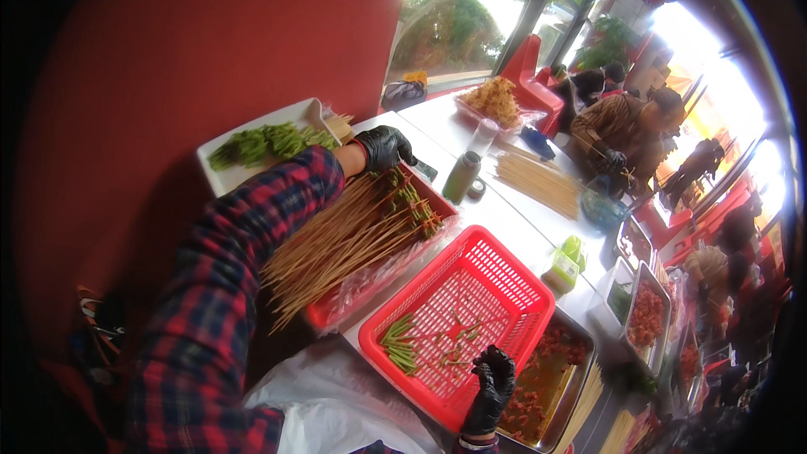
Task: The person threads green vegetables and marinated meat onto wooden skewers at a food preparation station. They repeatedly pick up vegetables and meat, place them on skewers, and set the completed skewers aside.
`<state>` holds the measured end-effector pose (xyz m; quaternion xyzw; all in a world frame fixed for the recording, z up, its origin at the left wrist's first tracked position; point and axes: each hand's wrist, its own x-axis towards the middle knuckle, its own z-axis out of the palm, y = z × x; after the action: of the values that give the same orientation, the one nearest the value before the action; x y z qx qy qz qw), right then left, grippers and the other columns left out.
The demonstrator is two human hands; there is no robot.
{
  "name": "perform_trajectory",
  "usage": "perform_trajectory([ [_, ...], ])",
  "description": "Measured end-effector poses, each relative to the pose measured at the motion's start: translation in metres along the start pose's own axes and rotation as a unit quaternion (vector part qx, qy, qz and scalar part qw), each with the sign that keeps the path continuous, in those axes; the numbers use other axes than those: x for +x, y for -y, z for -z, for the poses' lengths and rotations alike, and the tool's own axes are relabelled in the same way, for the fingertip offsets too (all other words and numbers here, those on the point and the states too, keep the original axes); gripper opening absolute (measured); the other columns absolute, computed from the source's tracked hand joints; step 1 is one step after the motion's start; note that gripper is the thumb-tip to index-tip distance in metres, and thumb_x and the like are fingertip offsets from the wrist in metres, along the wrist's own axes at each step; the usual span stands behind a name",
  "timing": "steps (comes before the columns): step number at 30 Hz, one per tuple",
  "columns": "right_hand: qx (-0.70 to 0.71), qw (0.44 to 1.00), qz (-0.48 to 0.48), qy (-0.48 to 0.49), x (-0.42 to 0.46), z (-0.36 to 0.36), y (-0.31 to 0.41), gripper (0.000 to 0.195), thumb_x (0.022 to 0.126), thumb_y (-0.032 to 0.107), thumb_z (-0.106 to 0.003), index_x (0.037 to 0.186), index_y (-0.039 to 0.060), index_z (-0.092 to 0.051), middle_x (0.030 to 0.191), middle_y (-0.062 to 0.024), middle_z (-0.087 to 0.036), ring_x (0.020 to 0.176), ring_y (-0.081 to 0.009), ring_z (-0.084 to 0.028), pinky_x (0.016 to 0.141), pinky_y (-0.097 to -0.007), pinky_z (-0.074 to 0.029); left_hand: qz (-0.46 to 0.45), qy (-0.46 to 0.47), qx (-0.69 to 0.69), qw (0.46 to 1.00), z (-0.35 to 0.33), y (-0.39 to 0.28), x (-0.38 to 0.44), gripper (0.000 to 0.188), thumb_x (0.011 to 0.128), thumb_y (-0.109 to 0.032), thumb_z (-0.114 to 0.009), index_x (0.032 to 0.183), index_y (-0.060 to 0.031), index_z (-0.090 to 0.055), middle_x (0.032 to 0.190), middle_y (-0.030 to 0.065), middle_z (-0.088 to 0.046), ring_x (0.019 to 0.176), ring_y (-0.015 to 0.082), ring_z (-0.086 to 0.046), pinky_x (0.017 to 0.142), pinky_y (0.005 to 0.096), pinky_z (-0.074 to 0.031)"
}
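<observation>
My left hand (pixel 386 150), in a black glove, reaches over the far end of a red tray lined with clear plastic; its fingers are curled and whatever is in them is hidden. Many wooden skewers (pixel 340 233) lie in that tray, with green vegetable pieces (pixel 413 205) threaded at their far ends. My right hand (pixel 492 381), also black-gloved, is over the near right edge of a red plastic basket (pixel 542 284), fingers bent; its grip is unclear. Cut green stalks (pixel 398 343) lie in the basket's near left corner, with scattered pieces in the middle.
A white tray of leafy greens (pixel 252 148) stands by the red wall. Beyond the red tray stands a green bottle (pixel 462 178). Right of the basket is a metal tray of red meat (pixel 548 378). Bare skewers (pixel 536 183) lie across the table, near a seated person (pixel 630 126) wearing gloves.
</observation>
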<state>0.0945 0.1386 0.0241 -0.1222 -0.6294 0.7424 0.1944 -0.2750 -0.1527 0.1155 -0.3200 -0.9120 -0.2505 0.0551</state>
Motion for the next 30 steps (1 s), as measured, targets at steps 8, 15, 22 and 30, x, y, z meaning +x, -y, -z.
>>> perform_trajectory([
  [8, 0.007, 0.991, 0.1, -0.088, 0.002, 0.01, 0.009, 0.025, 0.084, -0.002, -0.051, 0.109, 0.0015, -0.054, 0.099, -0.0078, -0.058, 0.08, -0.0146, -0.054, 0.069, -0.0279, -0.045, -0.155, -0.068, -0.162, 0.972, -0.019, -0.083, -0.022, 0.025, 0.079, -0.006, -0.052, 0.1, -0.0044, -0.065, 0.097, 0.0113, -0.065, 0.09, 0.0212, -0.061, 0.083, 0.0319, -0.047],
  [15, 0.032, 0.995, 0.061, -0.072, 0.002, 0.018, 0.007, 0.025, 0.083, -0.001, -0.053, 0.108, 0.0024, -0.055, 0.101, -0.0093, -0.06, 0.079, -0.0152, -0.056, 0.072, -0.0281, -0.046, -0.146, 0.303, -0.307, 0.89, -0.112, -0.161, -0.08, 0.024, 0.073, 0.012, -0.053, 0.087, -0.003, -0.066, 0.087, 0.0098, -0.067, 0.085, 0.018, -0.063, 0.071, 0.0283, -0.051],
  [22, 0.035, 0.997, 0.053, -0.05, 0.001, 0.022, 0.001, 0.025, 0.083, -0.002, -0.054, 0.107, 0.0027, -0.056, 0.106, -0.0111, -0.059, 0.083, -0.0154, -0.057, 0.073, -0.0286, -0.047, -0.266, 0.42, 0.102, 0.862, -0.177, -0.185, -0.138, 0.014, 0.062, -0.016, -0.062, 0.071, -0.006, -0.064, 0.066, 0.0152, -0.061, 0.068, 0.0331, -0.062, 0.06, 0.041, -0.05],
  [30, 0.049, 0.996, 0.056, -0.053, 0.001, 0.019, 0.001, 0.025, 0.083, -0.003, -0.053, 0.106, 0.0033, -0.056, 0.107, -0.0109, -0.06, 0.084, -0.0159, -0.058, 0.072, -0.0294, -0.047, -0.252, 0.404, 0.08, 0.875, -0.197, -0.189, -0.15, 0.024, 0.059, -0.017, -0.066, 0.075, 0.0009, -0.062, 0.074, 0.0194, -0.063, 0.069, 0.0345, -0.063, 0.061, 0.043, -0.051],
])
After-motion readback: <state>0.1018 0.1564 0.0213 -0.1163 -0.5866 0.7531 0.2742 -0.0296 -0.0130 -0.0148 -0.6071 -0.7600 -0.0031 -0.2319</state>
